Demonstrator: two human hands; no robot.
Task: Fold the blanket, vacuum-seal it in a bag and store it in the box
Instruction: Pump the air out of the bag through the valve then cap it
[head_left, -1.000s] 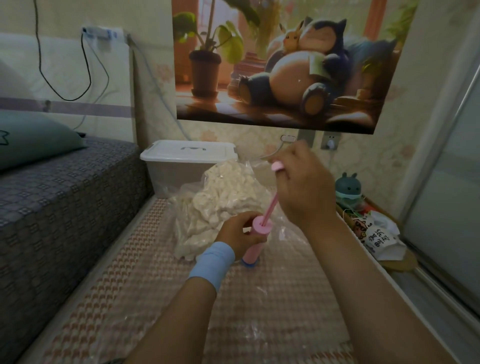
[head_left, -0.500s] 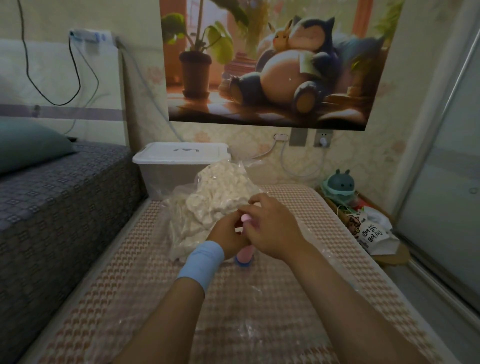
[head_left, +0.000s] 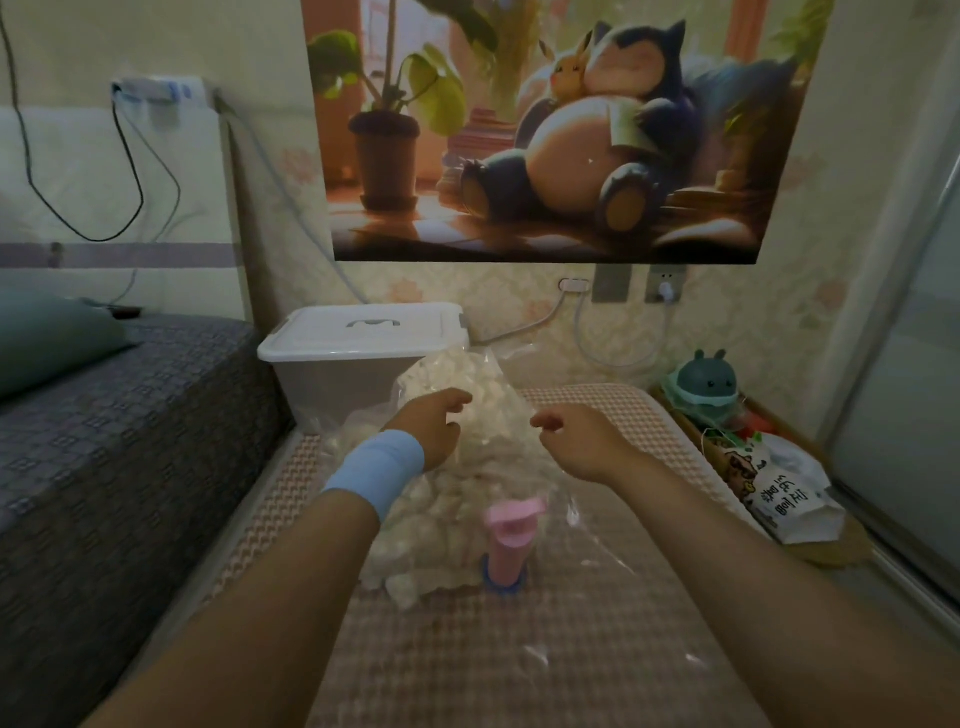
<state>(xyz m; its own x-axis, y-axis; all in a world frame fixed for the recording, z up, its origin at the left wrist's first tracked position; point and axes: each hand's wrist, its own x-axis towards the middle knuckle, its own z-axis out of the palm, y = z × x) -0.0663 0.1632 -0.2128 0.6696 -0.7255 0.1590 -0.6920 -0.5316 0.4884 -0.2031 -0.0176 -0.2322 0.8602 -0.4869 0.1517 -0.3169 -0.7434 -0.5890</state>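
A cream fluffy blanket (head_left: 462, 499) sits bunched inside a clear plastic bag (head_left: 597, 540) on the patterned mat. A pink hand pump (head_left: 511, 540) stands upright on the bag's near end, on a blue valve ring, with no hand on it. My left hand (head_left: 431, 426), with a light blue wristband, hovers at the upper left of the bag, fingers loosely curled. To the right of the bag's top my right hand (head_left: 576, 441) is loosely curled too and holds nothing. Behind the bag stands the white storage box (head_left: 332, 379), its lid closed.
A grey bed (head_left: 130, 415) with a teal pillow (head_left: 47, 332) runs along the left. At the right are a teal toy (head_left: 706, 384), a white printed packet (head_left: 784, 493) and a sliding door (head_left: 909, 415). Cables hang on the back wall.
Both hands have let go of the pink pump and moved up and apart toward the top of the bag. The pump's handle is pushed down and it stands alone.
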